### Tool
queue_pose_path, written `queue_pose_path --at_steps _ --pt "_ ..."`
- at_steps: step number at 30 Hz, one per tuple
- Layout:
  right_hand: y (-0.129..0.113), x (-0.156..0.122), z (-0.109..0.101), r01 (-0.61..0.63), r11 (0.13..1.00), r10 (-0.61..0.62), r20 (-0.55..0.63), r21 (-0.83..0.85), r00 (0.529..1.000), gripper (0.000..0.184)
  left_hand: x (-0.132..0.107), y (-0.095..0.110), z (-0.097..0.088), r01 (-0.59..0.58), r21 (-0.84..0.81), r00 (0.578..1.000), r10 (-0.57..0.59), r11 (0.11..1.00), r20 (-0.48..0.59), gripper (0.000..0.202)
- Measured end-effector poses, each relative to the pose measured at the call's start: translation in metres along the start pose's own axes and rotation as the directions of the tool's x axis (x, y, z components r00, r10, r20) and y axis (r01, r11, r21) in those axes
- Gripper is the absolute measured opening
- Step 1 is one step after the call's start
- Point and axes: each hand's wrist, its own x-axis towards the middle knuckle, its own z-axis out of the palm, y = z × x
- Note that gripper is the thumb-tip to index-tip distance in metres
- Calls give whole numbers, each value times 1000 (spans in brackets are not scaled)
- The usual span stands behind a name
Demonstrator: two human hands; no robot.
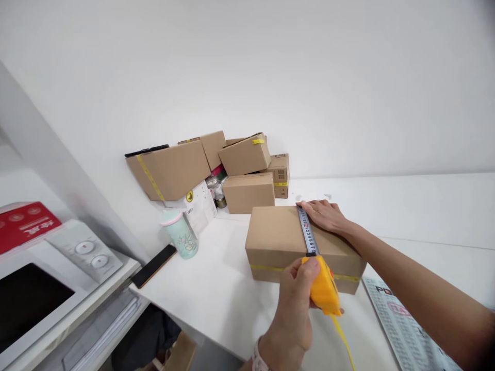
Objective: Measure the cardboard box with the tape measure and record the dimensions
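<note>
A closed cardboard box point(270, 229) with a yellow tape strip along its side rests on the white table. My left hand point(296, 293) is wrapped round a yellow tape measure point(323, 288) at the box's near edge. Its silver blade point(307, 232) is drawn out across the box top, with black numbers showing. At the far edge my right hand point(323, 214) lies over the box, its fingertips holding the blade's end; the hook is hidden. From the case a yellow wrist cord point(344, 337) hangs down.
Several cardboard boxes point(249, 193) are piled against the wall. A mint tumbler point(181, 237) and a black flat bar point(154, 265) stand and lie at the left. A microwave point(58, 278) sits on a shelf unit. A printed sheet point(402, 319) lies at the right, partly under my right forearm.
</note>
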Motion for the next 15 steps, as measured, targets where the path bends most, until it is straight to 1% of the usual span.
queue_pose_path --at_steps 4,8,12,15 --pt "1 1 2 3 1000 -3 -7 -25 1000 69 -5 -7 0 2 14 1000 -2 1000 2 62" --pt "5 2 6 9 1000 -9 -22 -4 1000 67 -14 -17 -4 4 -19 999 -5 1000 -34 64" --pt "4 3 8 15 998 -12 -61 60 998 59 -17 -20 -4 -7 -29 1000 6 1000 -23 60" --pt "2 1 2 6 987 14 -124 158 992 56 -20 -18 -7 -12 -6 1000 12 1000 -3 60"
